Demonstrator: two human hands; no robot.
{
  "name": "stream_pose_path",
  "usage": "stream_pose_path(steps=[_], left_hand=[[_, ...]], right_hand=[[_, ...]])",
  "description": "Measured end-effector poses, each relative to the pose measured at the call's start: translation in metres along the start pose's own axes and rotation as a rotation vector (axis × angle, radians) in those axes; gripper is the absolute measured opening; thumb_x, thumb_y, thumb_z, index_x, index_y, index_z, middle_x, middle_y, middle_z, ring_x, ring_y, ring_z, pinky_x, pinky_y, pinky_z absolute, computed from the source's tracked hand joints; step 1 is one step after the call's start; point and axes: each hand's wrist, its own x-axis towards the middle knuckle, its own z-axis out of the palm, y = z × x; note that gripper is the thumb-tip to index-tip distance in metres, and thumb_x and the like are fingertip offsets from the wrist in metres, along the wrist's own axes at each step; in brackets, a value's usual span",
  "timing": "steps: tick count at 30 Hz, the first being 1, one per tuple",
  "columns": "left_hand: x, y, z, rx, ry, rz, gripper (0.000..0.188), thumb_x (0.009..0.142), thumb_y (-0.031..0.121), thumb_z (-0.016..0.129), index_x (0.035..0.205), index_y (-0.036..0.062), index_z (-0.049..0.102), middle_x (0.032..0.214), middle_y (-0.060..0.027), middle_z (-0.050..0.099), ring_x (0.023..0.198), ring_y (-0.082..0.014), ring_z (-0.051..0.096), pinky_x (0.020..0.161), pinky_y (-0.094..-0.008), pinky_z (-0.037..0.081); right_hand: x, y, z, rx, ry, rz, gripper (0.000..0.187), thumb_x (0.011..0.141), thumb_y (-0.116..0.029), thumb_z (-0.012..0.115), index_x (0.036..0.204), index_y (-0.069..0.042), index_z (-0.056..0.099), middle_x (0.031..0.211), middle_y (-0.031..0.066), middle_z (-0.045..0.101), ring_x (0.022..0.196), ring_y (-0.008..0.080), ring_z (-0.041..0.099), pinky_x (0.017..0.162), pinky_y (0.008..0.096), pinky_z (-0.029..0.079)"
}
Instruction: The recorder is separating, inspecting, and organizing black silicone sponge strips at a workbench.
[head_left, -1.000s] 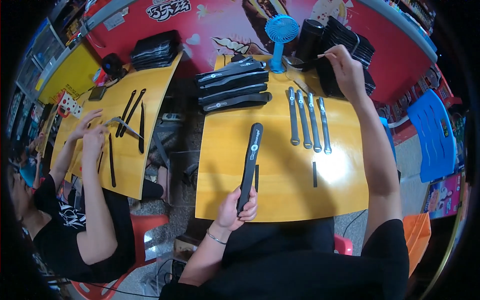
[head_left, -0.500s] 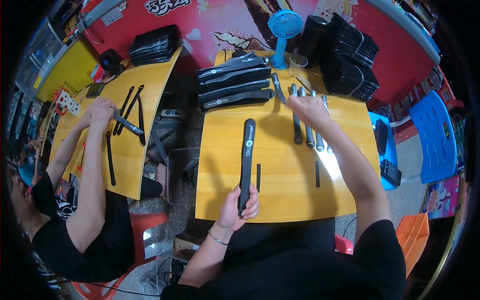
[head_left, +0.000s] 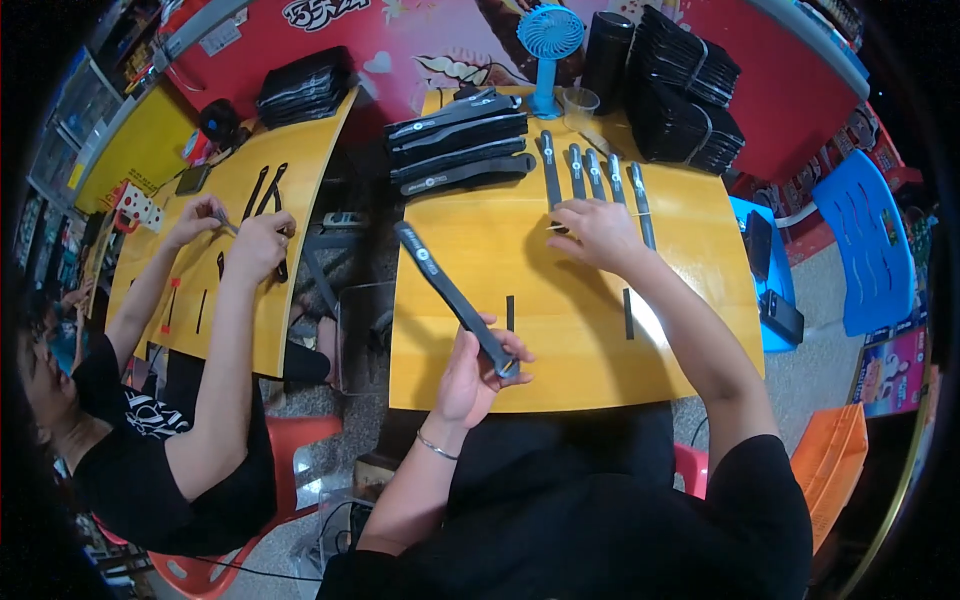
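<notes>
My left hand [head_left: 480, 378] is closed on the lower end of a long black strap [head_left: 440, 278] with pale print. The strap tilts up to the left above the table, and its held end looks folded or looped. My right hand [head_left: 600, 235] lies over the lower parts of several similar straps [head_left: 577, 172] set side by side. A thin pale stick [head_left: 556, 227] pokes out on both sides of this hand, which appears to grip it. The right fingertips are partly hidden.
Bundled black straps [head_left: 455, 150] are stacked at the table's back left. Behind stand a blue fan [head_left: 548, 60], a clear cup [head_left: 579, 105], a black cylinder [head_left: 606, 60] and tied black packs [head_left: 690, 95]. Two short dark strips [head_left: 629, 314] mark the wooden table [head_left: 560, 385]. Another person works at the left table.
The strap in my left hand has tilted to the left. My right hand has come nearer and left. The far-left strap now lies in line with the row.
</notes>
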Motion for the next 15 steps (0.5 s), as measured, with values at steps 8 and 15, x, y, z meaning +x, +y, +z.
stream_pose_path(steps=[8, 15], left_hand=[[0.001, -0.010, 0.004, -0.020, -0.100, 0.039, 0.038, 0.097, 0.016, 0.041, 0.133, 0.0156, 0.028, 0.114, -0.0129, 0.048, 0.111, -0.0325, 0.054, 0.083, -0.0414, 0.054], [0.000, -0.021, 0.012, 0.115, -0.128, 0.124, 0.045, 0.090, 0.012, 0.055, 0.131, 0.0132, 0.035, 0.104, -0.0106, 0.059, 0.103, -0.0312, 0.060, 0.078, -0.0394, 0.056]], right_hand=[[-0.062, -0.093, -0.091, 0.463, 0.097, 0.229, 0.024, 0.086, -0.020, 0.056, 0.105, -0.007, 0.062, 0.071, 0.0144, 0.062, 0.068, 0.0311, 0.062, 0.060, 0.0383, 0.048], [-0.115, -0.146, -0.066, 0.808, 0.040, 0.499, 0.029, 0.091, -0.011, 0.047, 0.117, -0.004, 0.056, 0.077, 0.0169, 0.063, 0.070, 0.0305, 0.062, 0.062, 0.0356, 0.047]])
